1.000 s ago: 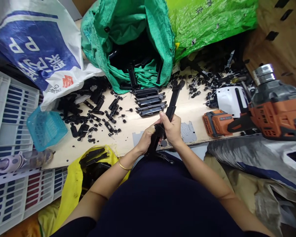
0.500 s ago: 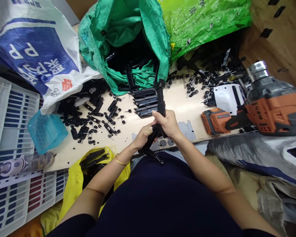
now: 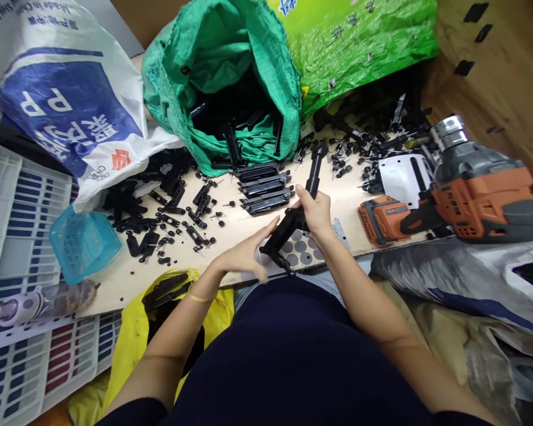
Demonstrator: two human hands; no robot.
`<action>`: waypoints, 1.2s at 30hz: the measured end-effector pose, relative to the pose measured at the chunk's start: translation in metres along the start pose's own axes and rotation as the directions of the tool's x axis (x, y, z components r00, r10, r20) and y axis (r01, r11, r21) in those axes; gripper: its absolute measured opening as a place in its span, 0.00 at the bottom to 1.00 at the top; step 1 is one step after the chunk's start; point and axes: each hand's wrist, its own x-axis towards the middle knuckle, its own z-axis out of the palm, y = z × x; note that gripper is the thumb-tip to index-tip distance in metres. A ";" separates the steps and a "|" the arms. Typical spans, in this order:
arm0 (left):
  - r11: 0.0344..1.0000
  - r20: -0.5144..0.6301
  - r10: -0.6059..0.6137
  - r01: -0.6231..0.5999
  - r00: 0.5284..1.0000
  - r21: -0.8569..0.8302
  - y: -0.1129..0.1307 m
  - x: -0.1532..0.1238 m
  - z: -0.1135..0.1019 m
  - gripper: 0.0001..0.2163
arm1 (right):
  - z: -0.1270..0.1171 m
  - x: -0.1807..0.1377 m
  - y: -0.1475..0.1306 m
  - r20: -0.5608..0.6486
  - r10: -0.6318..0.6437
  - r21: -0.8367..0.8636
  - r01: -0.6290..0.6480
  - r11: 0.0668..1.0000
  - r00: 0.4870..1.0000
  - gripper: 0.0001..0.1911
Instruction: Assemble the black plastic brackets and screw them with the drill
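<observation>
My right hand [image 3: 317, 216] is closed around a black jointed plastic part [image 3: 285, 232]. Its upper bar points up past my thumb, and a short bent leg hangs at its lower end. Just left of that end, my left hand [image 3: 244, 251] is open, thumb and fingers apart and slightly blurred. I cannot tell whether it touches the part. Beyond my hands, several similar folded black parts [image 3: 266, 192] lie in a row on the wooden table [image 3: 160, 278]. A perforated grey sheet [image 3: 299, 248] with round discs lies under the held part.
A green sack [image 3: 169, 112] holding black parts opens behind the row. Small black pieces [image 3: 198, 216] are strewn left of it. An orange cordless power tool [image 3: 475, 204] lies at the right, a blue basket [image 3: 82, 242] at the left. A yellow bag [image 3: 131, 349] hangs by the front edge.
My left hand has let go of the black part and opened, moving left. My right hand has shifted right, tilting the part, whose lower leg now sits at a different angle.
</observation>
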 end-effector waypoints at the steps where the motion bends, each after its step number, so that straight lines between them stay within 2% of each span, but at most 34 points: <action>1: 0.982 -0.067 0.019 -0.005 0.998 0.191 0.004 -0.002 0.007 0.52 | 0.001 0.003 0.000 -0.031 0.024 0.029 -0.023 0.999 0.999 0.23; 3: 0.882 -0.292 0.098 0.053 0.951 0.469 0.008 0.002 0.025 0.50 | 0.006 0.005 0.000 -0.053 0.071 0.099 -0.066 0.993 0.996 0.23; 5: 0.810 -0.485 0.155 0.170 0.861 0.561 0.005 0.015 0.038 0.43 | 0.011 0.002 0.002 -0.030 0.092 0.141 -0.087 0.986 0.995 0.24; 6: 0.798 -0.539 0.173 0.204 0.824 0.567 0.002 0.022 0.041 0.38 | 0.011 -0.001 0.003 0.003 0.088 0.133 -0.088 0.987 0.996 0.24; 7: 0.795 -0.570 0.179 0.224 0.802 0.564 -0.001 0.029 0.041 0.33 | 0.008 -0.003 0.003 0.043 0.075 0.098 -0.079 0.992 0.996 0.24; 9: 0.802 -0.570 0.189 0.208 0.800 0.559 -0.006 0.038 0.032 0.24 | -0.007 -0.005 0.001 0.053 0.003 -0.052 -0.001 0.999 0.999 0.26; 11: 0.810 -0.525 0.203 0.160 0.826 0.564 -0.008 0.038 0.018 0.18 | -0.031 -0.004 -0.006 -0.015 -0.219 -0.310 0.204 0.928 0.976 0.29; 12: 0.814 -0.495 0.214 0.126 0.842 0.567 -0.008 0.036 0.011 0.17 | -0.044 -0.003 -0.010 0.003 -0.379 -0.456 0.338 0.823 0.925 0.32; 13: 0.818 -0.454 0.224 0.087 0.862 0.568 -0.007 0.033 0.004 0.16 | -0.056 -0.001 -0.016 0.123 -0.508 -0.569 0.480 0.668 0.852 0.33; 14: 0.821 -0.404 0.233 0.043 0.884 0.569 -0.005 0.030 -0.002 0.15 | -0.066 0.001 -0.022 0.317 -0.566 -0.615 0.619 0.487 0.761 0.32; 15: 0.822 -0.344 0.243 -0.005 0.907 0.569 -0.002 0.027 -0.007 0.14 | -0.074 0.003 -0.029 0.543 -0.529 -0.585 0.746 0.320 0.652 0.29; 16: 0.821 -0.276 0.251 -0.053 0.928 0.568 0.002 0.025 -0.011 0.13 | -0.080 0.004 -0.035 0.733 -0.416 -0.504 0.840 0.200 0.539 0.23; 17: 0.819 -0.203 0.253 -0.098 0.946 0.566 0.006 0.022 -0.014 0.13 | -0.083 0.003 -0.040 0.857 -0.270 -0.417 0.898 0.138 0.439 0.18; 18: 0.814 -0.130 0.250 -0.136 0.959 0.565 0.010 0.019 -0.016 0.12 | -0.086 0.002 -0.044 0.921 -0.132 -0.352 0.929 0.119 0.366 0.13; 19: 0.809 -0.063 0.243 -0.167 0.968 0.564 0.014 0.016 -0.016 0.12 | -0.087 -0.002 -0.048 0.945 -0.026 -0.319 0.940 0.123 0.325 0.10; 20: 0.806 -0.005 0.232 -0.189 0.973 0.560 0.018 0.013 -0.016 0.12 | -0.088 -0.007 -0.050 0.949 0.044 -0.316 0.937 0.147 0.313 0.09; 22: 0.821 0.081 0.207 -0.218 0.975 0.528 0.026 0.002 -0.011 0.11 | -0.089 -0.024 -0.051 0.941 0.104 -0.337 0.904 0.264 0.321 0.09; 24: 0.879 0.123 0.211 -0.243 0.970 0.409 0.032 -0.011 -0.001 0.12 | -0.089 -0.047 -0.048 0.932 0.089 -0.351 0.809 0.471 0.352 0.13; 26: 0.952 0.061 0.233 -0.241 0.970 0.188 0.037 -0.024 0.014 0.14 | -0.087 -0.071 -0.045 0.901 0.073 -0.351 0.621 0.701 0.427 0.19; 28: 0.978 -0.097 0.198 -0.203 0.975 -0.040 0.043 -0.033 0.030 0.18 | -0.082 -0.093 -0.042 0.837 0.094 -0.341 0.380 0.860 0.540 0.21; 30: 0.963 -0.273 0.102 -0.164 0.957 -0.213 0.050 -0.037 0.044 0.25 | -0.072 -0.108 -0.041 0.766 0.147 -0.285 0.127 0.950 0.626 0.21; 32: 0.934 -0.417 0.017 -0.163 0.909 -0.318 0.059 -0.035 0.053 0.29 | -0.061 -0.116 -0.039 0.718 0.180 -0.169 -0.083 0.982 0.673 0.21; 34: 0.932 -0.523 -0.021 -0.173 0.852 -0.318 0.068 -0.029 0.054 0.29 | -0.052 -0.116 -0.036 0.678 0.161 -0.049 -0.174 0.984 0.717 0.23; 36: 0.960 -0.569 0.002 -0.161 0.822 -0.229 0.072 -0.022 0.049 0.28 | -0.047 -0.109 -0.031 0.642 0.109 0.004 -0.145 0.989 0.759 0.24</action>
